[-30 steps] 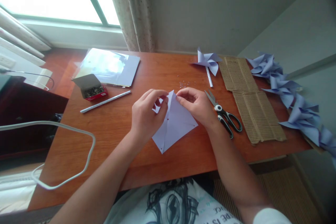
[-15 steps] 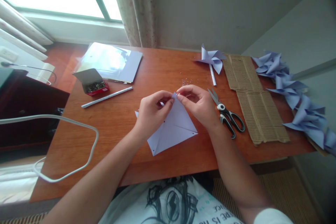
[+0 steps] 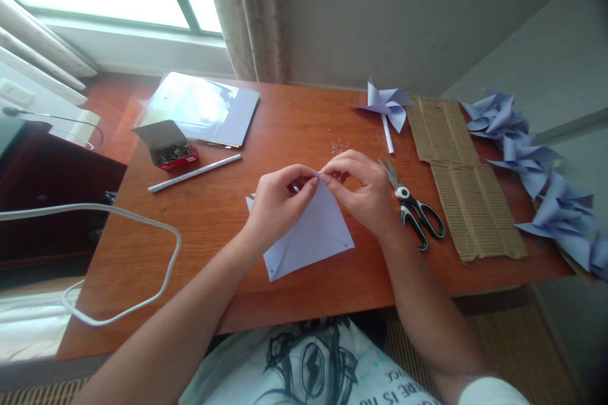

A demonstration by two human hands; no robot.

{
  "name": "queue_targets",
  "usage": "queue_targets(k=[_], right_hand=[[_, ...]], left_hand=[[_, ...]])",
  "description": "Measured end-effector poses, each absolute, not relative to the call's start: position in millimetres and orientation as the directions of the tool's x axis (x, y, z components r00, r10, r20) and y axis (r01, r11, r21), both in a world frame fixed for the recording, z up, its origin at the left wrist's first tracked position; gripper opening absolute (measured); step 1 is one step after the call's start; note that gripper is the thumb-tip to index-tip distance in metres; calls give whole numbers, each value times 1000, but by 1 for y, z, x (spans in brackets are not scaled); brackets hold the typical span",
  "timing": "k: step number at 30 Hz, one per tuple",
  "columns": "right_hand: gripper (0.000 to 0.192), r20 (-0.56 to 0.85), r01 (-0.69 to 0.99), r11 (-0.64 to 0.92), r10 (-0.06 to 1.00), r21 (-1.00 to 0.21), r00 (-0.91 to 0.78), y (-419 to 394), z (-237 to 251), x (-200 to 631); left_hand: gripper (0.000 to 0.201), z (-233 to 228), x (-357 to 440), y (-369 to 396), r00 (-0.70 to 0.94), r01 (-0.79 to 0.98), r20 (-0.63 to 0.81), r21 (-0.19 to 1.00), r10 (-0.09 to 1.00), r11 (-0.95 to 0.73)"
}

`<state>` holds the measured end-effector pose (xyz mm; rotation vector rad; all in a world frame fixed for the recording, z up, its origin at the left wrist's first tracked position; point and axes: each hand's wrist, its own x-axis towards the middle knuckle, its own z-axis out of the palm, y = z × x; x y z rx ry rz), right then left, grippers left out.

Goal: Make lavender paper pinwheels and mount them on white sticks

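Note:
Between my hands is a pale lilac paper sheet (image 3: 317, 228), with slits running in from its corners and small dark dots near them. My left hand (image 3: 284, 196) pinches the paper's far corner between thumb and fingers. From the other side, my right hand (image 3: 363, 188) has its thumb and fingertips closed at the same corner, touching the left fingertips. Whether something tiny is also in the right fingers cannot be made out. The near part of the sheet hangs low over the wooden table (image 3: 304, 300).
Scissors (image 3: 409, 205) lie right of my right hand, beside corrugated cardboard (image 3: 475, 202). Small beads (image 3: 344, 147) are scattered beyond my hands. A finished pinwheel (image 3: 387, 106) lies farther back, several more pinwheels (image 3: 560, 212) at right. Left are a red box (image 3: 175, 155), a paper stick (image 3: 194, 173) and a white cable (image 3: 173, 259).
My fingertips have drawn closer together over the paper's far corner, covering the tip that showed before. The sheet's near edge has shifted slightly left.

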<state>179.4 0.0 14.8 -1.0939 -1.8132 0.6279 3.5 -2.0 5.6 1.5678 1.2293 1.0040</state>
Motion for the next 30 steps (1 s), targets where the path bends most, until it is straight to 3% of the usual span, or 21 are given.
queue_targets(k=[7,11,17,21,25,30], right_hand=[[11,563,492,618,779,-614,-277,1,8,182],[12,589,509,646,752,-569,-296,1,6,182],[8,493,450,531,844,-718,-209,-1,13,180],[7,407,394,439,898,-807,-166,-1,14,180],[6,405,408,461,887,-788,-221,1,13,181],[10,439,418,478,877,-772,-193,1,13,182]], left_hand=[[26,9,2,-1,202,44,-109,994,973,102],[28,12,3,0,194,-29,-143,988,970,152],[24,7,2,1,208,-26,-98,994,973,106],[19,7,3,-1,211,144,22,988,977,-53],[14,9,4,-3,232,297,119,936,965,-187],[14,5,3,-1,277,223,69,966,958,-133]])
